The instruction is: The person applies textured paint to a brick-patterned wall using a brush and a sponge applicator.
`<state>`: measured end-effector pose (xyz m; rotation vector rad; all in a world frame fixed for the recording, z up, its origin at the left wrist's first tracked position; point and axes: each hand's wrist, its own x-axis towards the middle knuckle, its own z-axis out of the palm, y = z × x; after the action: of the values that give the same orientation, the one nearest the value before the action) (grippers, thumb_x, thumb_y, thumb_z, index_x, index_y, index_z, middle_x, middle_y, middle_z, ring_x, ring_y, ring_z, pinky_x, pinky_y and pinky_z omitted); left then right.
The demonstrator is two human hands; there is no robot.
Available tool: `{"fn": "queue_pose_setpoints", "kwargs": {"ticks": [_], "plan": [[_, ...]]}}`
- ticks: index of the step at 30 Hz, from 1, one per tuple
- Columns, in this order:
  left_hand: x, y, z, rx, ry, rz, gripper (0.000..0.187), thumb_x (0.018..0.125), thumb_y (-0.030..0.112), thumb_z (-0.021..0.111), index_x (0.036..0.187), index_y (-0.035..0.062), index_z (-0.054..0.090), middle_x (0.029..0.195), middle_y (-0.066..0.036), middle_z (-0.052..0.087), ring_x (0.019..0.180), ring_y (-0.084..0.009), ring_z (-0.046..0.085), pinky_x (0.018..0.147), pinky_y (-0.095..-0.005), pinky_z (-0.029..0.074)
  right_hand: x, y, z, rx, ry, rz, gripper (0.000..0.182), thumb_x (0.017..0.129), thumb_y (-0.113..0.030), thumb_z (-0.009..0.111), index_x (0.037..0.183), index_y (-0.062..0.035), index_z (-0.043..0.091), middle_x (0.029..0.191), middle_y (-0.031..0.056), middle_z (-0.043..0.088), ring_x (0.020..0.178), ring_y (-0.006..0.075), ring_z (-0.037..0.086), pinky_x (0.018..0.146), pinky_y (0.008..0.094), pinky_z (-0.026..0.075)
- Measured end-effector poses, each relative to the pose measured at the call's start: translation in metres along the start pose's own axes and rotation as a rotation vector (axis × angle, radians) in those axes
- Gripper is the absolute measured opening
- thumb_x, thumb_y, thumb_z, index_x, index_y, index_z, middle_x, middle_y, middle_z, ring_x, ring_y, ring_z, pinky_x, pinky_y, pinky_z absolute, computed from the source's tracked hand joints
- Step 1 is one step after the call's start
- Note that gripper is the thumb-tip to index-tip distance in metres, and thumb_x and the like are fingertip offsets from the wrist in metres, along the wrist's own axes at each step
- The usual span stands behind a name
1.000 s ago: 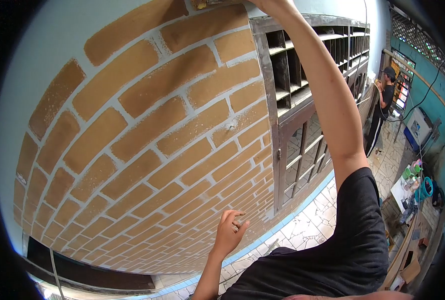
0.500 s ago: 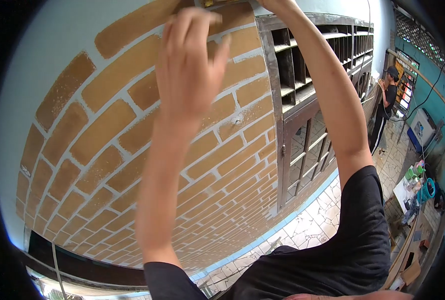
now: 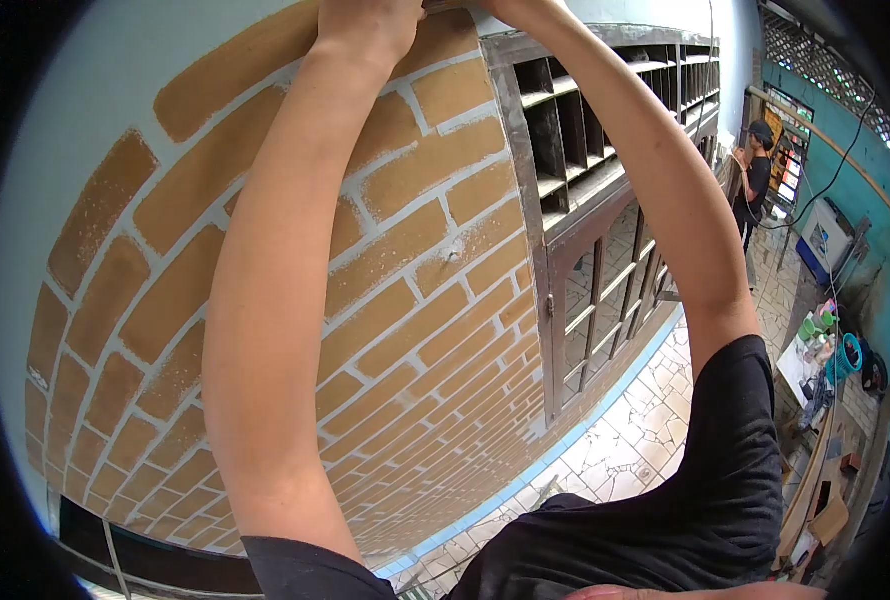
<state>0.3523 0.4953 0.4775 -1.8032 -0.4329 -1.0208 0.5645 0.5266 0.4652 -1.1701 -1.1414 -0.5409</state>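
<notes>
Head view: our left hand (image 3: 365,25) and right hand (image 3: 510,8) reach the brick wall (image 3: 405,250) top edge; grip unclear. Brick facing seems rigid, rough, brittle.

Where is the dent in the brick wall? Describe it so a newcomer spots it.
Start at the brick-pattern wall and go right toward the dark window frame. Just left of the frame, between the raised arms, sits the dent: a pale chipped pit, unlike the smooth orange bricks around it.

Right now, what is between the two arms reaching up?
In the head view, brick-pattern wall shows between the left arm and right arm, along with the left edge of a dark wooden window frame.
</notes>
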Motion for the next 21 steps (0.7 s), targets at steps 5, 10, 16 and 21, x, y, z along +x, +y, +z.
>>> {"fn": "queue_pose_setpoints", "kwargs": {"ticks": [5, 10, 16, 21], "plan": [[0.002, -0.002, 0.012, 0.045, 0.045, 0.003, 0.035, 0.076, 0.018, 0.086, 0.106, 0.0070, 0.072, 0.114, -0.008, 0.068, 0.117, -0.0238, 0.061, 0.103, -0.0380, 0.047, -0.012, -0.015, -0.010, 0.074, -0.029, -0.002, 0.100, 0.066, -0.058, 0.095, 0.117, 0.0156, 0.049, 0.109, 0.0254, 0.062, 0.098, 0.0258, 0.060, 0.075, 0.0428, 0.055], [0.002, -0.003, 0.014, 0.049, 0.074, 0.022, 0.036, 0.075, 0.020, 0.086, 0.105, 0.0076, 0.072, 0.112, -0.007, 0.069, 0.116, -0.0239, 0.061, 0.102, -0.0391, 0.047, -0.042, -0.054, -0.046, -0.134, -0.275, 0.124, 0.082, 0.077, -0.051, 0.088, 0.120, 0.0123, 0.057, 0.119, 0.0303, 0.065, 0.107, 0.0354, 0.066, 0.082, 0.0444, 0.056], [0.005, -0.002, 0.017, 0.069, 0.044, -0.022, 0.034, 0.075, 0.022, 0.087, 0.102, 0.0079, 0.073, 0.110, -0.008, 0.069, 0.116, -0.0242, 0.061, 0.102, -0.0399, 0.046, -0.083, 0.002, -0.020, -0.294, 0.194, -0.591, 0.063, 0.096, -0.043, 0.071, 0.134, 0.0062, 0.062, 0.143, 0.0368, 0.052, 0.135, 0.0505, 0.051, 0.107, 0.0468, 0.051], [0.004, -0.004, 0.020, 0.093, 0.023, 0.024, 0.037, 0.078, 0.023, 0.088, 0.109, 0.0081, 0.074, 0.106, -0.005, 0.069, 0.110, -0.0220, 0.063, 0.101, -0.0401, 0.044, -0.079, 0.013, -0.056, -0.354, 0.026, -0.545, 0.054, 0.095, -0.034, 0.071, 0.136, 0.0008, 0.063, 0.130, 0.0301, 0.064, 0.128, 0.0438, 0.059, 0.106, 0.0448, 0.052]]}}
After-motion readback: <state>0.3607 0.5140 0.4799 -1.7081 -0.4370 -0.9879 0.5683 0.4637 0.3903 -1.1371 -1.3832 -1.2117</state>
